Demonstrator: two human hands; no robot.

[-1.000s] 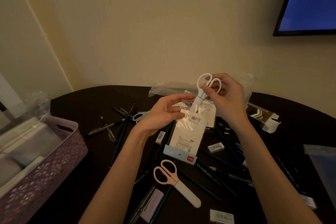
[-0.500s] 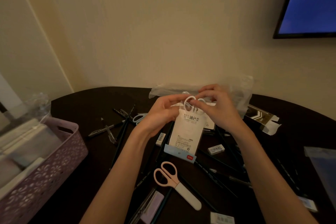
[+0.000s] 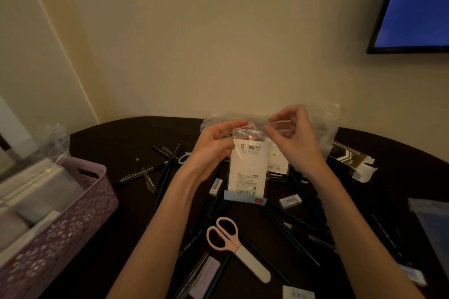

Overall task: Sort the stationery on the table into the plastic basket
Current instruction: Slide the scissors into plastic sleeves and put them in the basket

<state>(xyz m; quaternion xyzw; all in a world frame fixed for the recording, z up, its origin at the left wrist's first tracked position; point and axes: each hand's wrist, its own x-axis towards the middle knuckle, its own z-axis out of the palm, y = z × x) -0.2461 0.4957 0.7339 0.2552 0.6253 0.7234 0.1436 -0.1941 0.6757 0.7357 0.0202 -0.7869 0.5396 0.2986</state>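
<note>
The left hand (image 3: 213, 150) grips the side of a clear packet (image 3: 247, 172), held upright above the desk (image 3: 116, 143); the right hand (image 3: 295, 139) pinches its top edge. Left of the packet stands the purple basket (image 3: 73, 211), pink scissors (image 3: 233, 245) below it

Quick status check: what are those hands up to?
Left hand and right hand pinching the packet top. Basket waits left. Nothing blocking.

Glossy, crinkled clear plastic packet (image 3: 246, 167) with a matt white paper insert; perforated lilac plastic basket (image 3: 73, 221); smooth matt pink-handled scissors (image 3: 233, 247) in a white plastic sheath; dark, faintly glossy tabletop (image 3: 116, 143)
</note>
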